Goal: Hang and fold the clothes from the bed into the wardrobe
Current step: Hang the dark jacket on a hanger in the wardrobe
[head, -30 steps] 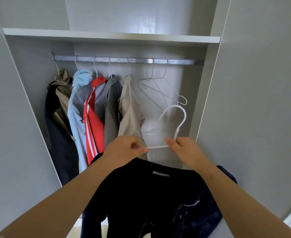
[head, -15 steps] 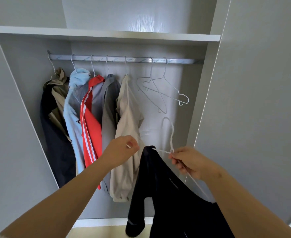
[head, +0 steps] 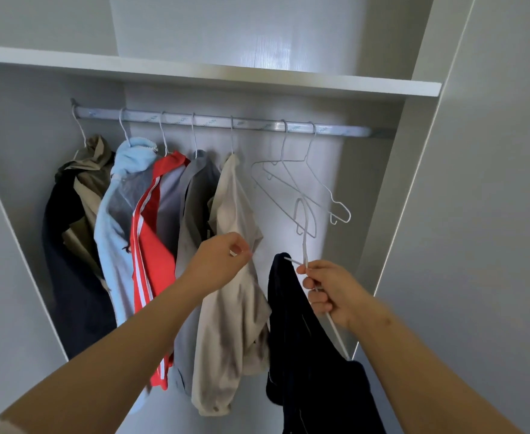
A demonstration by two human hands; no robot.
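My right hand (head: 329, 289) grips a white wire hanger (head: 303, 233) just below its hook. A dark navy garment (head: 298, 327) hangs from the hanger and drapes down toward the bottom edge. The hook points up, well below the wardrobe rail (head: 257, 125). My left hand (head: 220, 264) is apart from the hanger, its fingers curled in front of a beige shirt (head: 235, 324) on the rail. Whether it pinches anything is unclear.
Several garments hang on the rail's left half: olive and dark, light blue, red with white stripes, grey. Two bare wire hangers (head: 304, 183) hang to the right of them. A white shelf (head: 195, 73) runs above. An open door (head: 492, 214) stands at the right.
My left hand has let go of the hanger and moved left. The navy garment has dropped from a spread-out hold and now hangs from the hanger in my right hand.
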